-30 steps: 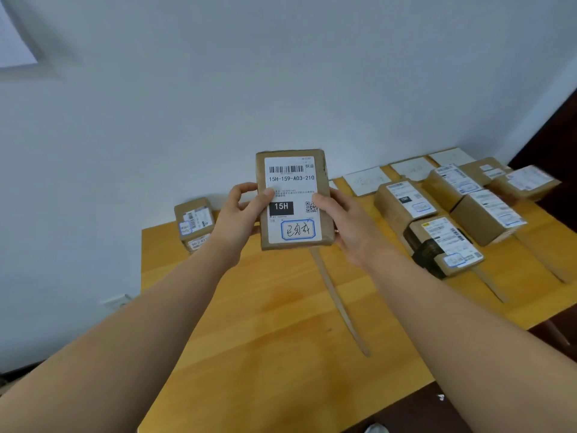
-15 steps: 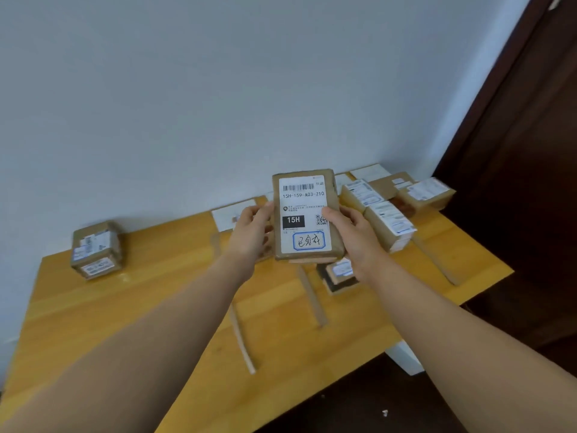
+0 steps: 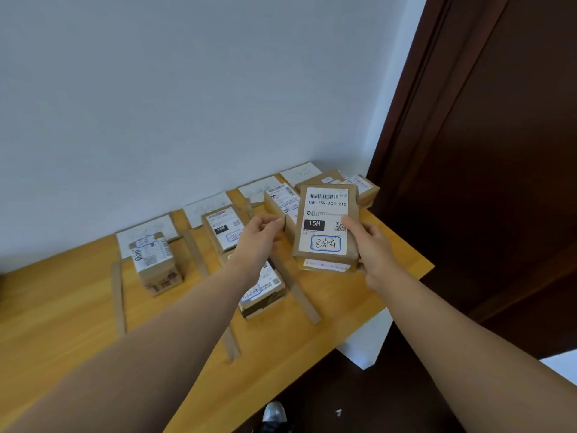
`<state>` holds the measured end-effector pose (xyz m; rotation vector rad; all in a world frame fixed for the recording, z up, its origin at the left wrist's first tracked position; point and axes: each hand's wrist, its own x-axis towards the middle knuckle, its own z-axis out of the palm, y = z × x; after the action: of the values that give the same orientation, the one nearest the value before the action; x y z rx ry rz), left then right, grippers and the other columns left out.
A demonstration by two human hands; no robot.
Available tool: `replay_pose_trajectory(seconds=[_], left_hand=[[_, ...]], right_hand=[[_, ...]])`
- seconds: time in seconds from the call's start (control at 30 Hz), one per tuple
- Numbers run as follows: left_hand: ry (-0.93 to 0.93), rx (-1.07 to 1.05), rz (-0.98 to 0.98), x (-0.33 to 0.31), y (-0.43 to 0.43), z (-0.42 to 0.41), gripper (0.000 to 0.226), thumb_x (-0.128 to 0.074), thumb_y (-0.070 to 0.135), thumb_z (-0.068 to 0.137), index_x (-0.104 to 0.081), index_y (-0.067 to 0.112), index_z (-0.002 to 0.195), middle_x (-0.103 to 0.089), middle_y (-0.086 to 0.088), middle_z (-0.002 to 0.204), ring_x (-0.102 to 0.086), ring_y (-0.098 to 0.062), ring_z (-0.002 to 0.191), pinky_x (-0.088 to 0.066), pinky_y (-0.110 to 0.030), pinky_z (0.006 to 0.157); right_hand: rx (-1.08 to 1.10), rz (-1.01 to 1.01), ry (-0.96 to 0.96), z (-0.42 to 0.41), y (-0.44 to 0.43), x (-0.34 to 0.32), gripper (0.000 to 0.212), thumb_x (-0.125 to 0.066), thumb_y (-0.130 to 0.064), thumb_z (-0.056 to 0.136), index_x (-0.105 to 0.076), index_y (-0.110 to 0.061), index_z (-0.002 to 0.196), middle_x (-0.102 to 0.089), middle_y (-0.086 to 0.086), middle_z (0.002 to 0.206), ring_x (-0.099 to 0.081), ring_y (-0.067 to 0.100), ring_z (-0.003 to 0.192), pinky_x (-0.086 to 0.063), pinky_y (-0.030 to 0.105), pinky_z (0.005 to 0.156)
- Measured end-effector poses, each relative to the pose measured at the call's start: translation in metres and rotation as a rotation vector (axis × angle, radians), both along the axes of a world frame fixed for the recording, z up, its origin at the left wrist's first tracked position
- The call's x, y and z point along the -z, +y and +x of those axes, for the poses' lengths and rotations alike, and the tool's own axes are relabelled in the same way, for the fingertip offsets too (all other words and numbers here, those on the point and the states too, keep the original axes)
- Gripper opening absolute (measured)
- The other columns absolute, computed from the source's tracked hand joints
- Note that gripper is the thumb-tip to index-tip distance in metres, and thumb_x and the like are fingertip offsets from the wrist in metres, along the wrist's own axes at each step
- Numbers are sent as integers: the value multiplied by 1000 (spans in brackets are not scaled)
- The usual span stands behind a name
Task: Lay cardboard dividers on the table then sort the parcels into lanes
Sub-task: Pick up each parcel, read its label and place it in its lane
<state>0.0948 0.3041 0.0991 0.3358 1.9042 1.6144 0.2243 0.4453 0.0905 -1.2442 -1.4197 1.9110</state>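
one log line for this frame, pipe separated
step: sorting | right hand: holds flat brown cardboard parcel labelled 15H above wooden table | left hand: off parcel | cardboard divider strips: laid

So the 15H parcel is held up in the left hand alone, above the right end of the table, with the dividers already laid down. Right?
Not quite: the head view shows the right hand gripping the 15H parcel, while the left hand is off it. The rest stands: it is above the right end of the table, and the cardboard dividers are laid.

Home-style room w/ improvised sorting: wooden table (image 3: 62, 307), labelled parcels (image 3: 156, 264) (dark door (image 3: 499, 151)).
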Motion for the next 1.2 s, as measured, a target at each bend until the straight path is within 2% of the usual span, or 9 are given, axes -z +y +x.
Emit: replay_pose_trajectory(seconds=[0.1,0.17,0.33,0.6,0.7,0.87,1.0,1.1,1.2], left_hand=[[9,13,-21,3,27,-12,13,-55,29,95,-60,23,105,-62,1,110,-61,-15,104,-49,-29,87],[7,12,-35,5,44,-27,5,-56,30,95,-60,27,97,-63,2,107,-62,-17,104,-50,-33,94],[-9,-10,-53,9,64,-55,4,-56,26,94,-59,28,92,-62,6,95,-61,-16,97,-50,-33,91],[-11,-8,-100,26,99,-81,5,-56,28,94,-61,27,96,-64,7,105,-62,-13,99,-49,-33,94],[-14,-26,-115,36,123,-79,12,-56,30,94,-61,25,105,-64,5,109,-62,-13,101,-48,-29,88],[-45,-71,-127,47,181,-63,15,-55,29,95,-61,21,106,-64,2,107,-61,-16,102,-48,-30,88],[-80,-116,-140,58,235,-40,9,-54,28,95,-61,23,98,-62,2,99,-60,-16,96,-49,-31,86],[-105,-139,-149,72,265,-20,13,-55,26,95,-61,19,104,-62,2,95,-60,-15,92,-48,-26,79],[-142,-129,-180,88,281,-1,10,-56,27,95,-61,21,101,-62,0,97,-59,-14,90,-48,-33,88]], right_hand=[[45,-31,-3,-14,26,6,53,-72,-38,82,-51,-18,127,-73,2,98,-71,16,78,-50,28,59],[53,-16,-36,-30,45,9,57,-70,-38,84,-47,-18,131,-72,2,100,-69,14,76,-48,26,55],[58,21,-90,-57,80,10,62,-68,-34,86,-37,-15,137,-66,-1,89,-66,11,68,-47,20,42],[73,-2,-200,-86,138,31,63,-71,-33,82,-34,-17,131,-66,4,91,-68,20,74,-55,33,61],[4,-22,-209,-93,168,38,67,-74,-30,80,-34,-18,133,-68,7,97,-70,23,79,-58,37,67],[-208,-28,-221,-81,236,43,64,-73,-33,81,-40,-21,134,-70,4,105,-69,20,86,-54,34,68],[-280,-73,-260,-50,296,61,56,-72,-31,82,-45,-20,129,-69,2,107,-66,20,97,-50,46,96],[-289,-127,-288,-29,327,76,57,-71,-26,83,-42,-17,132,-67,6,112,-66,23,101,-51,48,95],[-307,-218,-269,-14,343,89,59,-69,-27,84,-39,-19,134,-64,8,119,-65,29,104,-49,55,95]])
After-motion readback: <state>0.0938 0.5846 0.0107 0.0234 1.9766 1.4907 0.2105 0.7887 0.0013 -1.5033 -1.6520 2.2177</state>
